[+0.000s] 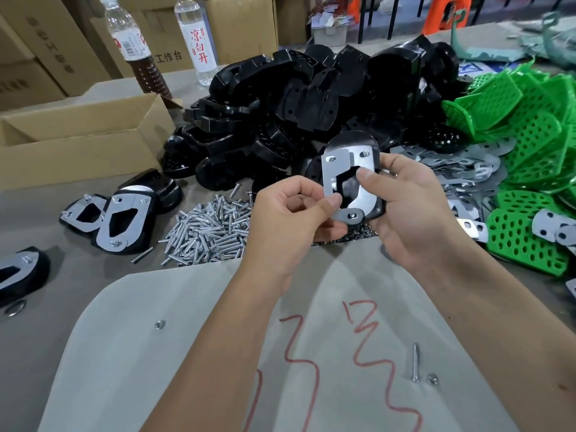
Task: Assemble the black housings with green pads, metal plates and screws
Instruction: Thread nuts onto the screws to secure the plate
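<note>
Two hands meet above the screw pile [212,229]: the right hand [408,210] grips a black housing [355,176] with its thumb curled onto the metal plate [343,169], while the left hand [290,219] pinches that plate's lower edge. Behind, a clear bottle [196,39] reads "凉白开" in red, and a cardboard box [168,42] reads "工作台". Red scrawl marks the grey sheet [218,353].

housing [18,275] cut by left edge
</note>
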{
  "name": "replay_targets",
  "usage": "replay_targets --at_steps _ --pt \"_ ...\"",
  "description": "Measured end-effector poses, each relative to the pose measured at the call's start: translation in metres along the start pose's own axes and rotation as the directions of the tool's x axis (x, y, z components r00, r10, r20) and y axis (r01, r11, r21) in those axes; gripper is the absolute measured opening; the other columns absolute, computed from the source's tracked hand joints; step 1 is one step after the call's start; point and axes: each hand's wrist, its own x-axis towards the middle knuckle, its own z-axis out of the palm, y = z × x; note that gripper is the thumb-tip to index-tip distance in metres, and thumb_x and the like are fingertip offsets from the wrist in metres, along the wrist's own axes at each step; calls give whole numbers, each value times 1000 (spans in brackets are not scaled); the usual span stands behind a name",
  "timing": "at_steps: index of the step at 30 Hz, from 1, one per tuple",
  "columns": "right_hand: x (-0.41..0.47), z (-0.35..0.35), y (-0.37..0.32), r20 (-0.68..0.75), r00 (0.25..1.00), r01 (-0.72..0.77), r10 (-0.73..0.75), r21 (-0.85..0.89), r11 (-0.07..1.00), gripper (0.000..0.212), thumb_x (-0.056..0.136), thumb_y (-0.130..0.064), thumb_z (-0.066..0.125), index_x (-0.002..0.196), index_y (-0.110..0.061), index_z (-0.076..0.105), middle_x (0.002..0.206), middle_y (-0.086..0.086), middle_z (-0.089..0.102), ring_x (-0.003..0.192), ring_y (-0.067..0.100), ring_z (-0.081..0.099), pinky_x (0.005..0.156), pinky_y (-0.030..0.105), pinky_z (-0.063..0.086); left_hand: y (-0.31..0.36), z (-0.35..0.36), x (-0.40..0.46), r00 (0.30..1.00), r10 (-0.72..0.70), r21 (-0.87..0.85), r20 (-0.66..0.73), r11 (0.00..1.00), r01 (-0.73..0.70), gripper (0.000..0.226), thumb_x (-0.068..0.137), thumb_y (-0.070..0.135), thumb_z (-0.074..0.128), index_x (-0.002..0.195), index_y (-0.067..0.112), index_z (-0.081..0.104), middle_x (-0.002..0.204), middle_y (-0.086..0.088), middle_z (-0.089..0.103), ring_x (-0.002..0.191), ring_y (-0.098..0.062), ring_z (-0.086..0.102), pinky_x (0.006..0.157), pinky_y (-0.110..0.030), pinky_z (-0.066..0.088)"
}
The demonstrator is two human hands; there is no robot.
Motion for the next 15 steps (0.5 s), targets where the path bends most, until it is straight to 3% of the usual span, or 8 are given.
replay_targets --at_steps 3,6,9,15 --pt "-1 3 1 -13 1000 15 -15 -33 999 17 103 1 57 117 -4 64 98 17 76 89 28 73 93 56 58 -3 2 1 998 8 32 -69 999 -6 15 95 3 73 84 0 64 85 -39 64 52 -20 68 56 -26 58" --pt "-3 4 1 -3 1000 26 -26 -52 998 16 103 2 57 117 -3 64 98 15 78 88 28 74 87 50 60 -8 2 2 994 18 50 -105 999 -13 20 94 7 75 78 4 63 71 -18 71 51 -20 68 54 -26 57" --pt "-3 5 1 1 1000 21 -21 -35 999 16 102 4 56 115 -3 64 101 18 78 89 30 74 84 48 61 -12 5 1 987 50 118 -150 992 -33 24 96 15 75 77 5 64 70 -11 73 52 -15 65 53 -27 56" --pt "-2 5 2 18 1000 12 -12 -1 1000 16 102 5 55 110 -5 64 99 18 78 86 30 74 83 50 61 -14 4 3 977 107 255 -183 965 -58 33 96 28 75 74 4 66 78 -29 62 56 -15 49 49 -23 53"
